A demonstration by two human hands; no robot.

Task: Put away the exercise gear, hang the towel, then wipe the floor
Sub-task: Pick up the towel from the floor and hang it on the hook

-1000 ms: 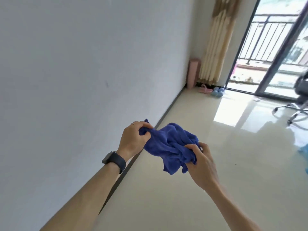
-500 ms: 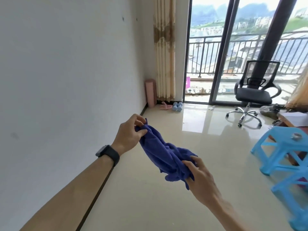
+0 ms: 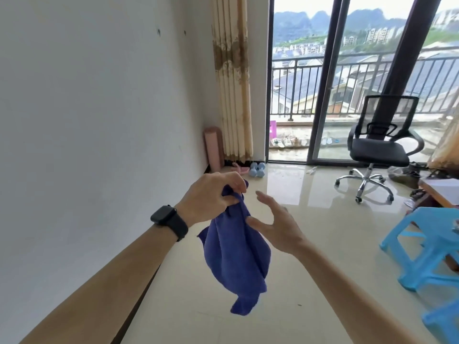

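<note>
L hand (image 3: 211, 197) is pinching the top corner of the blue cloth (image 3: 233, 256) between thumb & curled fingers, so that grip is closed tight on fabric. The cloth is hanging limp from the pinch in mid-air, w/ its lower end dangling above the floor (image 3: 310, 281), apart from it. It's hanging in the foreground, well short of the curtain (image 3: 232, 83) & roughly in line w/ it. R hand (image 3: 275, 224) is hovering just right of the cloth, fingers spread wide & straight, holding nothing. Its thumb tip is lying at the cloth's right edge, but I can't tell if it's actually touching. A black watch (image 3: 170, 222) is sitting on the L wrist.

A pink rolled mat (image 3: 213, 148) is standing upright just left of the curtain, against the wall (image 3: 99, 120). Pale blue dumbbells (image 3: 257, 169) are lying on the floor at the curtain's foot, slightly to its right. A small pink item (image 3: 239, 168) is lying just beside them, too small to ID. The glass balcony door (image 3: 293, 95) is standing directly right of the curtain. A black office chair (image 3: 380, 147) is standing well right of the curtain, in front of the glass. Blue plastic stools (image 3: 427, 247) are sitting far right of the curtain, nearer the camera than the chair.
</note>
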